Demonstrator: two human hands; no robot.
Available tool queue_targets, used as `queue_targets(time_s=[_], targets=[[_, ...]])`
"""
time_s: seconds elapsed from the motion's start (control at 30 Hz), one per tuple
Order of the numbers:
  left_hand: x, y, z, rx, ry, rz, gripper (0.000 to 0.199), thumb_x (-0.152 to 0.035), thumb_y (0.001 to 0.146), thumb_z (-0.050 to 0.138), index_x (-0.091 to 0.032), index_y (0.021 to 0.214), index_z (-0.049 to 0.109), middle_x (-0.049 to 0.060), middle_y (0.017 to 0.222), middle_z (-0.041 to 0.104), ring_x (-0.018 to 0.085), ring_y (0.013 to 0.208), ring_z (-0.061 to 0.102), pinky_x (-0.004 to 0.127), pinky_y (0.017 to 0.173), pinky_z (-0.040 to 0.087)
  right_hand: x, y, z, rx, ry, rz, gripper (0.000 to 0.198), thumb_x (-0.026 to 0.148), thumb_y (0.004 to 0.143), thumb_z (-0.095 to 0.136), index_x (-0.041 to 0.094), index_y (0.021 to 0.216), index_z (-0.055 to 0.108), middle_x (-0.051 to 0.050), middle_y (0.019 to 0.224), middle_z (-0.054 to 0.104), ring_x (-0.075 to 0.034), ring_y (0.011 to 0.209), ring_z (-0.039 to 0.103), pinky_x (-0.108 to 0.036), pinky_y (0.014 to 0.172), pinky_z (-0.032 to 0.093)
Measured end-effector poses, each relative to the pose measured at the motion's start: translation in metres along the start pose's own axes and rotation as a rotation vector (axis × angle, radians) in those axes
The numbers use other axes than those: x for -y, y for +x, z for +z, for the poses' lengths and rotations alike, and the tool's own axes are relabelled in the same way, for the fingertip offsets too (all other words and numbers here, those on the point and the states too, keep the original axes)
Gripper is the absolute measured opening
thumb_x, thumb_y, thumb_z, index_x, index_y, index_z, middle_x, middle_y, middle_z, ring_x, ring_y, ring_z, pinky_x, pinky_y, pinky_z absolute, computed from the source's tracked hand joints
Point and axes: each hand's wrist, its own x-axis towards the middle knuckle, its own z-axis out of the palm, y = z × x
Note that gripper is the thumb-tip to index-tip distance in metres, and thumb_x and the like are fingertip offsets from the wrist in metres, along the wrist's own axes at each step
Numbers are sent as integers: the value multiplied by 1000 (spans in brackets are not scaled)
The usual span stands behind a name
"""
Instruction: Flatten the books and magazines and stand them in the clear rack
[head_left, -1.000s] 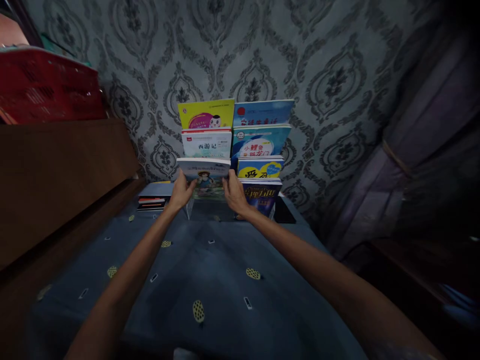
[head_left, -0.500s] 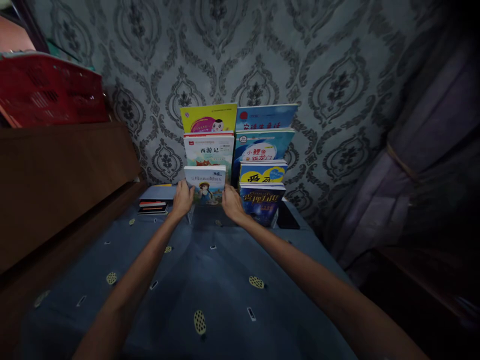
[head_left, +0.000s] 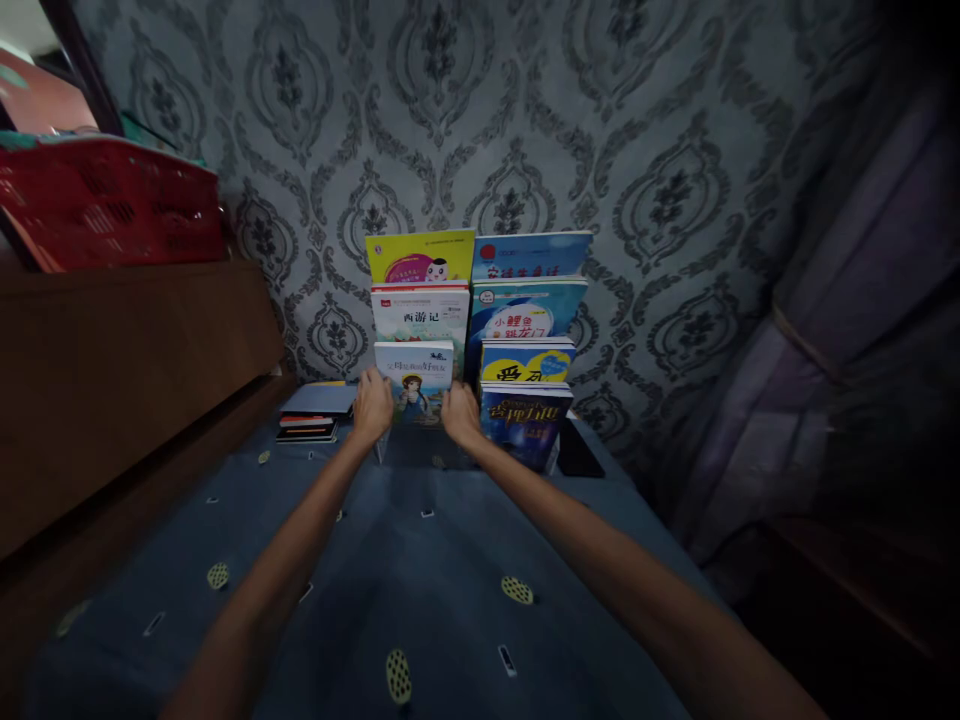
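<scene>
both hands are engaging one book. the left hand (head_left: 373,405) is grasping the left edge of the front book (head_left: 415,385); the right hand (head_left: 460,413) is grasping its right edge, fingers curling at the side. the front book is standing nearly upright, cover facing the person, at the left front of the stand (head_left: 380,447), near the middle of the table's far edge. whether its lower edge is touching the stand, the inspector is not able to tell.

directly behind it, the white book (head_left: 427,310) is rising higher, and behind that the yellow book (head_left: 409,243). in the right column, the dark blue book (head_left: 525,425) is standing foremost, just beside the right hand; the other books are rising in steps behind it.

a stack (head_left: 307,420) is lying near the table's far left corner, left of the left hand. a black flat item (head_left: 579,452) is lying near the far right corner, beside the stand. a patterned cloth (head_left: 420,600) is covering the table.
</scene>
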Motion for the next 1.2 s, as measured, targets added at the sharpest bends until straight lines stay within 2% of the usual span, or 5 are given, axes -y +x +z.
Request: queue_targets(time_s=[0.37, 0.67, 0.9, 1.2], targets=[[-13, 11, -10, 82, 89, -65, 19, -23, 102, 39, -15, 115, 50, 18, 120, 61, 30, 115, 64, 37, 90, 51, 1, 0, 6, -17, 17, 9, 29, 10, 97, 38, 8, 120, 55, -20, 120, 65, -25, 107, 63, -31, 89, 46], [-13, 20, -11, 135, 65, -75, 23, -20, 99, 43, -11, 119, 51, 25, 122, 61, 34, 114, 66, 41, 90, 51, 2, 2, 11, -52, -2, -14, 32, 7, 92, 43, 7, 123, 53, -24, 121, 64, -28, 112, 62, -36, 96, 45], [-14, 21, -11, 147, 61, -81, 23, -16, 98, 41, -10, 118, 51, 26, 121, 62, 34, 112, 67, 41, 89, 51, 3, 1, 13, -62, -11, -27, 35, 6, 88, 48, 5, 123, 52, -26, 124, 62, -31, 116, 61, -38, 97, 45], [-12, 18, -12, 127, 28, -76, 20, -17, 97, 44, -12, 115, 52, 23, 118, 64, 32, 112, 67, 38, 90, 50, -1, 0, 8, -46, -11, -47, 31, 6, 90, 48, 7, 120, 53, -23, 121, 65, -28, 109, 64, -36, 93, 47]])
